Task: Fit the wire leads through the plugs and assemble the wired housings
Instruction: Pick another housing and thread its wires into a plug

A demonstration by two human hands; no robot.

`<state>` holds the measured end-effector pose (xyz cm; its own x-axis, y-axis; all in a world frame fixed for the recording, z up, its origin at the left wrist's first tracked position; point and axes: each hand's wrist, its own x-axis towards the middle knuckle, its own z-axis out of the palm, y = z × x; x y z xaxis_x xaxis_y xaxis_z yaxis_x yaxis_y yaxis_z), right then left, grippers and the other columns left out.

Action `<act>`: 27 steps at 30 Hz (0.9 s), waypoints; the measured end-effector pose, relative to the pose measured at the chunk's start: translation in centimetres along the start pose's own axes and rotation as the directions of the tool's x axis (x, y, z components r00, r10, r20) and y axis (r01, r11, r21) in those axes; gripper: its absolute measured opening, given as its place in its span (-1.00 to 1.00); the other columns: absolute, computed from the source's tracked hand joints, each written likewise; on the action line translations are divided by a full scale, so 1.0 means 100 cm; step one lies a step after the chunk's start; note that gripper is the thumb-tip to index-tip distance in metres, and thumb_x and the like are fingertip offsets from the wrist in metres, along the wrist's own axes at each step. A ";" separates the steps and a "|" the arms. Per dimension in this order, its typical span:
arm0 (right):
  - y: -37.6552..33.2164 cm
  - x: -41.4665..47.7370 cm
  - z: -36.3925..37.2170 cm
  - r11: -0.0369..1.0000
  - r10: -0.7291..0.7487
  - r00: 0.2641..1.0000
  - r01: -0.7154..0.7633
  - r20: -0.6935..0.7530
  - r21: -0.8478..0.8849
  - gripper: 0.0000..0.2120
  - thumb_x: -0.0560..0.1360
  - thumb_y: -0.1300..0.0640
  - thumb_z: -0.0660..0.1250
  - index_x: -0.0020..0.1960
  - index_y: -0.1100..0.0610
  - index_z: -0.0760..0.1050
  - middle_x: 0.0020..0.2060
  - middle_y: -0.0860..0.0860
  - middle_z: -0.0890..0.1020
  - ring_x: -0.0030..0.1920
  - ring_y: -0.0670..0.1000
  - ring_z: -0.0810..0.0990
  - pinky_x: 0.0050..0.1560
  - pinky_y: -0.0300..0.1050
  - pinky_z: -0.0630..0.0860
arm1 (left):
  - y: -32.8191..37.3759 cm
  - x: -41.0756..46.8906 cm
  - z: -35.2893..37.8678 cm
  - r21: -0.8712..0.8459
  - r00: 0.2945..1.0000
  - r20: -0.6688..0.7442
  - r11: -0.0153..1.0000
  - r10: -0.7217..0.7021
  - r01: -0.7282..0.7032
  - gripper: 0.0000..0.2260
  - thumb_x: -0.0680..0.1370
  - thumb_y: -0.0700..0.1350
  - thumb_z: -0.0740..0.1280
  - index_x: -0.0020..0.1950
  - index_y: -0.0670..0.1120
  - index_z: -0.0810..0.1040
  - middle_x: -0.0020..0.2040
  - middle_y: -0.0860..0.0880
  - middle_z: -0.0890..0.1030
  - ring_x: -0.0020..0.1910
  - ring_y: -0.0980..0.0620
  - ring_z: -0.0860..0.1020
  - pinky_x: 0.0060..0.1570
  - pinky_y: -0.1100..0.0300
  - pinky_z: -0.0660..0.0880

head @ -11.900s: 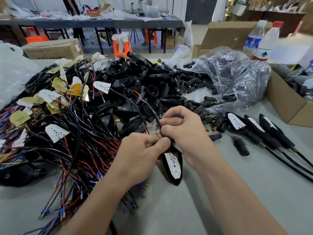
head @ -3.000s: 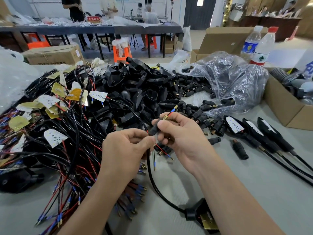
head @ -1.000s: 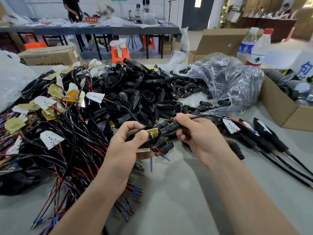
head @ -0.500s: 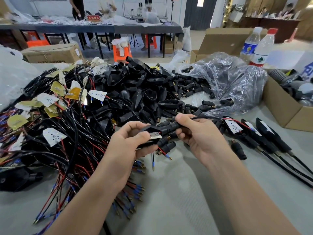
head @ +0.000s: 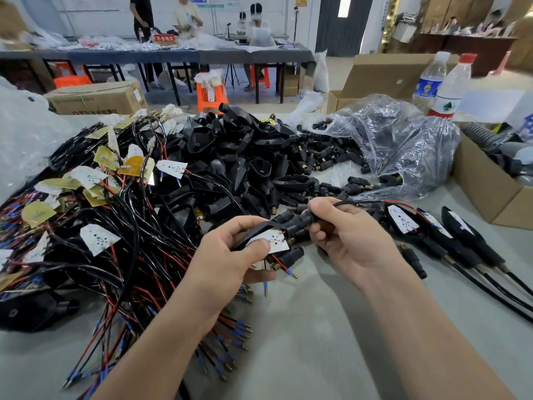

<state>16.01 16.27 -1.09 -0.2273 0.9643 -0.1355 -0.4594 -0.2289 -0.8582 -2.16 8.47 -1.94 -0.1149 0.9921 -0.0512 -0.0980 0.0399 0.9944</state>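
Observation:
My left hand [head: 230, 255] grips a black housing [head: 261, 228] with a white LED board [head: 274, 239] seated in it, thumb pressing on the board. My right hand [head: 346, 235] holds the black plug [head: 298, 220] at the housing's neck, and the black cable [head: 363, 202] runs off rightward from my fingers. Spare black plugs [head: 288, 255] and red and blue wire leads [head: 284, 269] stick out below my left fingers. A tangle of wired LED boards [head: 95, 235] lies at the left. Empty black housings [head: 230, 166] are heaped behind my hands.
Three assembled housings with cables [head: 432, 235] lie at the right. A clear plastic bag [head: 398, 151] spills loose plugs [head: 326, 157]. Cardboard boxes [head: 490, 192] stand right and behind, with two water bottles [head: 444, 85]. People work at a far table [head: 173, 53].
The LED board has turned white face up in the housing and my left thumb now presses on it. Three seconds ago I was threading leads through a plug, with the housing hanging below.

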 end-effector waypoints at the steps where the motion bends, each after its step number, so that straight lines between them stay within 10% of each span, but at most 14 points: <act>1: -0.001 0.000 -0.001 1.000 -0.003 1.000 0.002 0.022 0.014 -0.66 0.53 0.30 0.40 -0.38 0.08 0.67 -0.35 0.04 0.61 -0.44 -0.06 0.46 -0.44 -0.29 0.41 | 0.001 0.000 0.001 -0.002 1.000 0.010 1.000 -0.016 0.016 -0.80 0.62 -0.29 0.36 0.18 -0.06 0.67 0.00 -0.10 0.74 -0.11 -0.02 0.73 -0.24 0.14 0.67; 14: 0.001 -0.001 -0.001 1.000 -0.011 0.997 0.010 0.079 0.009 -0.80 0.46 0.42 0.39 -0.18 0.17 0.70 -0.31 0.11 0.65 -0.39 -0.05 0.60 -0.37 -0.30 0.55 | -0.004 0.003 0.001 0.031 0.999 -0.042 0.999 0.008 -0.007 -0.70 0.71 -0.11 0.25 -0.10 0.07 0.72 -0.34 -0.15 0.63 -0.40 0.02 0.55 -0.37 0.21 0.54; 27: -0.002 -0.004 -0.005 0.990 0.079 0.975 -0.101 0.207 0.100 -0.73 0.28 0.43 0.35 -0.24 0.11 0.69 -0.09 0.15 0.72 -0.31 0.01 0.60 -0.24 -0.23 0.59 | -0.005 0.005 -0.004 -0.054 0.999 -0.041 0.999 -0.011 0.009 -0.83 0.60 -0.24 0.40 0.17 -0.09 0.68 -0.31 -0.15 0.63 -0.35 0.02 0.58 -0.32 0.26 0.55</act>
<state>16.64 16.04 -1.10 -0.4358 0.8948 -0.0968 -0.5180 -0.3373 -0.7860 -2.61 8.90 -2.52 -0.1547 0.9858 -0.0657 -0.1518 0.0420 0.9875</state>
